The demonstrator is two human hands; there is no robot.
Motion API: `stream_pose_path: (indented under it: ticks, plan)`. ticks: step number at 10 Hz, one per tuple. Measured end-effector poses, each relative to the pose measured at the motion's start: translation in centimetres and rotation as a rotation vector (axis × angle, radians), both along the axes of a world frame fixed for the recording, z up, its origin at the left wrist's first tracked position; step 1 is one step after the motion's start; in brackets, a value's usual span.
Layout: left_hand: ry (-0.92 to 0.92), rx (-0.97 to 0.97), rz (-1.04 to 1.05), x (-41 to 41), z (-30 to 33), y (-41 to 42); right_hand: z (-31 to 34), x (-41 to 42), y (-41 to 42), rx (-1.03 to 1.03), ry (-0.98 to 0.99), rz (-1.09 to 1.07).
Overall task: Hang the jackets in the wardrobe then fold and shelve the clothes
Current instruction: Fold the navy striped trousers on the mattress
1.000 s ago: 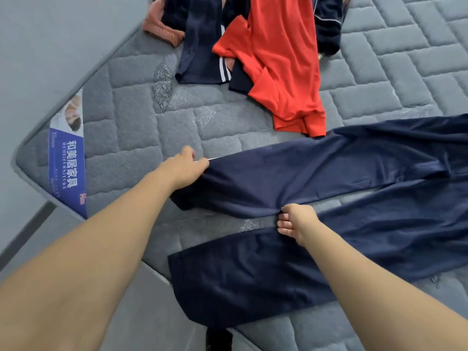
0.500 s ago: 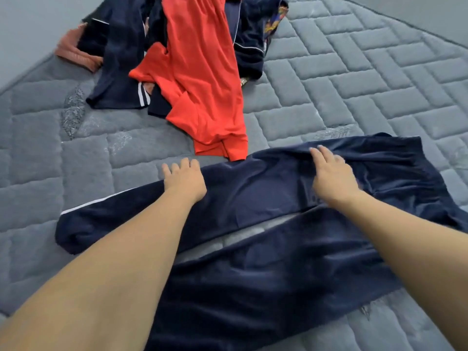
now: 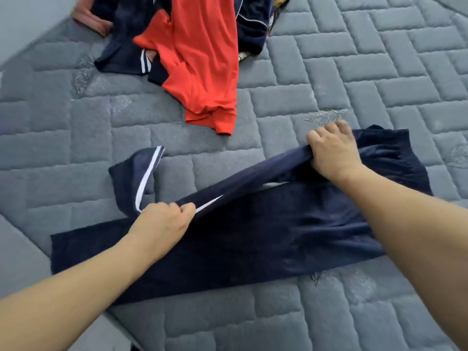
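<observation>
The navy blue track trousers with a white side stripe (image 3: 253, 236) lie across the grey quilted mattress (image 3: 354, 72), occupying the centre of the view. The near trouser leg lies flat, running from 8 o'clock toward 3 o'clock. The far leg is lifted along its upper edge and stretched taut between both hands; its free end droops to the mattress at 9 o'clock, stripe showing.

The left hand (image 3: 164, 219) is closed, fingers curled round the bunched fabric of the far leg, just left of centre. The right hand (image 3: 331, 150) is closed on the same leg nearer the waistband, at 2 o'clock, fingers curled over the fabric edge.

At 12 o'clock a heap of clothes lies on the mattress, well apart from the trousers: a red long-sleeved top (image 3: 202, 59) on top, dark navy garments with white stripes (image 3: 121, 54) beneath and beside it, and a pink ribbed knit piece (image 3: 88, 19) at 11 o'clock, at the mattress edge
</observation>
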State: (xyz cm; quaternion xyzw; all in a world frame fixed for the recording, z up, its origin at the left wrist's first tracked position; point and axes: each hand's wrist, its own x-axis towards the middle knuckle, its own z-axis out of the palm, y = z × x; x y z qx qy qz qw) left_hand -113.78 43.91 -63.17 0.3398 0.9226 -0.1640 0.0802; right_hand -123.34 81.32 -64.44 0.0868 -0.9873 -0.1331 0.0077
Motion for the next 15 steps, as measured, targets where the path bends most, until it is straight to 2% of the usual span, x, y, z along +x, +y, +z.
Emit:
stream_pose_path:
  ticks: [1, 2, 3, 4, 5, 6, 7, 8, 9, 10, 11, 12, 14, 15]
  plan:
    - [-0.370, -0.419, 0.366, 4.3, -0.2, 1.7, 0.2, 8.2, 3.8, 0.067, -0.214, -0.130]
    - [-0.624, -0.713, 0.427, 6.1, -1.0, 6.5, -2.1, 17.0, 6.9, -0.101, -0.610, -0.246]
    - [-0.647, -0.455, 0.283, 7.1, -2.5, 13.2, -3.6, 20.3, 9.8, -0.681, -0.559, -0.773]
    - [-0.539, -0.035, 0.151, 7.6, -4.5, 19.5, -4.1, 17.7, 12.5, -0.932, -0.228, -1.186]
    - [-0.442, 0.095, 0.049, 7.8, -6.4, 24.4, -4.3, 13.0, 13.5, -0.995, -0.122, -1.195]
    - [-0.397, 0.077, 0.014, 7.5, -8.0, 26.7, -4.7, 8.7, 11.9, -0.900, -0.143, -1.108]
    - [-0.425, 0.056, -0.024, 7.1, -8.2, 27.4, -5.9, 7.3, 10.8, -0.758, -0.213, -1.071]
    - [-0.428, 0.080, -0.112, 7.6, -7.6, 27.4, -6.0, 7.8, 11.9, -1.013, -0.058, -1.189]
    - [-0.400, 0.073, -0.144, 8.4, -7.0, 27.8, -5.2, 10.1, 15.2, -1.521, 0.292, -1.512]
    - [-0.423, 0.046, -0.137, 9.2, -7.3, 27.7, -5.2, 14.6, 18.7, -1.794, 0.391, -1.765]
    - [-0.456, -0.018, -0.092, 10.1, -8.4, 27.4, -5.7, 17.8, 20.4, -1.706, 0.246, -1.771]
    - [-0.472, -0.023, -0.016, 10.5, -9.2, 27.0, -6.1, 17.4, 21.1, -1.619, 0.204, -1.648]
    - [-0.417, -0.020, -0.160, 10.2, -7.8, 26.4, -6.8, 17.8, 21.4, -1.537, 0.433, -1.762]
    - [-0.447, -0.048, -0.183, 11.1, -9.4, 25.3, -6.4, 19.1, 20.1, -1.516, 0.532, -1.840]
